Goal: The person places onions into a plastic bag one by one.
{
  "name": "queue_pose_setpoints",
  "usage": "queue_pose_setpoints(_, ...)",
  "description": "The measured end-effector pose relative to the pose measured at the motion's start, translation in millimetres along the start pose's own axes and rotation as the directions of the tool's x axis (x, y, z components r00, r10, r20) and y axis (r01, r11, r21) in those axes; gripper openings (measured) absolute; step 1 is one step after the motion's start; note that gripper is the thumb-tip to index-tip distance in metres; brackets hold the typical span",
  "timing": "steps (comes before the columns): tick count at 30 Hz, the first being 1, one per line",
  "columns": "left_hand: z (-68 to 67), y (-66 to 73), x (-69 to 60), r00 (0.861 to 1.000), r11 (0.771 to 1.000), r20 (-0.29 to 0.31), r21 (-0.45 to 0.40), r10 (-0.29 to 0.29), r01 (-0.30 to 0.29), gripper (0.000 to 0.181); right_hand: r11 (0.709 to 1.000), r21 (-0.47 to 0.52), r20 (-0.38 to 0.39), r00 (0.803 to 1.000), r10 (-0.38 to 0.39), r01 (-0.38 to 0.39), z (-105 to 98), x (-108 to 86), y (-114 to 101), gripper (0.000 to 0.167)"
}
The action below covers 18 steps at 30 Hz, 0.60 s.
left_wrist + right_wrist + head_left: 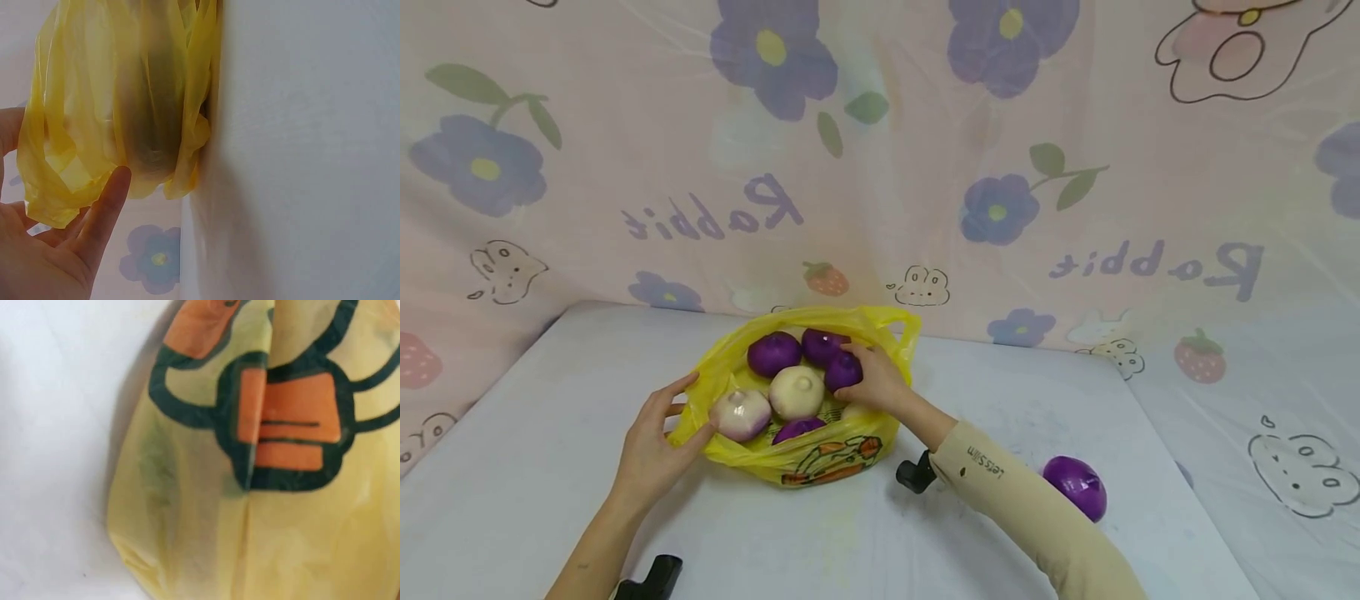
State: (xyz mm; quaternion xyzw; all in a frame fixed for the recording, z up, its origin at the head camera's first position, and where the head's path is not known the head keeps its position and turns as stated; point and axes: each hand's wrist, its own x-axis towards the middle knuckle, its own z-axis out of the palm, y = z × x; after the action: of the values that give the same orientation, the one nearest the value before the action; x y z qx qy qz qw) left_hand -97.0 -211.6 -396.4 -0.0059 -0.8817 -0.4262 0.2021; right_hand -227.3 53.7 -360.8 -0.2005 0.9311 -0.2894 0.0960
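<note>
A yellow plastic bag [752,457] with a printed carrot-like picture stands with its mouth open in the head view. Inside lie several round vegetables that look like onions: glossy purple onions [773,354] and pale ones [796,392]. My right hand [876,379] reaches in over the right rim and grips a small purple onion [843,372]; the palm side is hidden. At the bag's left rim, my left hand [657,442] holds the plastic between thumb and fingers. The left wrist view shows that hand [56,256] against the hanging yellow film. No fingers show in the right wrist view, only the bag [300,537].
Another purple onion [1077,487] lies on the white tabletop [850,542], right of the bag beside my right sleeve [1015,500]. A pink cloth [880,192] with flowers and rabbits hangs behind the table. Black wrist-camera parts [916,473] jut out near my wrists.
</note>
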Motion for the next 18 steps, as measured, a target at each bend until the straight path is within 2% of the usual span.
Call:
queue_pose_setpoints(6,0.1,2.7,0.8,1.0,1.0,0.016,-0.014,-0.003,0.003,0.066,0.999,0.002,0.031,0.999,-0.039,0.039,-6.3,-2.5,1.6,0.078)
queue_pose_setpoints(12,-0.4,5.1,2.1,1.0,1.0,0.017,-0.016,-0.002,0.002,0.066,0.99,0.067,-0.013,0.992,-0.122,0.123,-19.6,-9.1,0.0,0.078)
queue_pose_setpoints(15,-0.5,6.0,2.0,1.0,1.0,0.016,-0.013,-0.002,0.002,0.066,0.979,0.152,-0.018,0.99,-0.138,0.139,-26.6,-14.7,-0.8,0.077)
queue_pose_setpoints(18,-0.3,6.1,2.5,1.0,1.0,0.012,-0.013,0.007,-0.007,0.066,0.948,0.297,0.005,0.993,-0.121,0.114,-33.2,-20.9,-0.1,0.075)
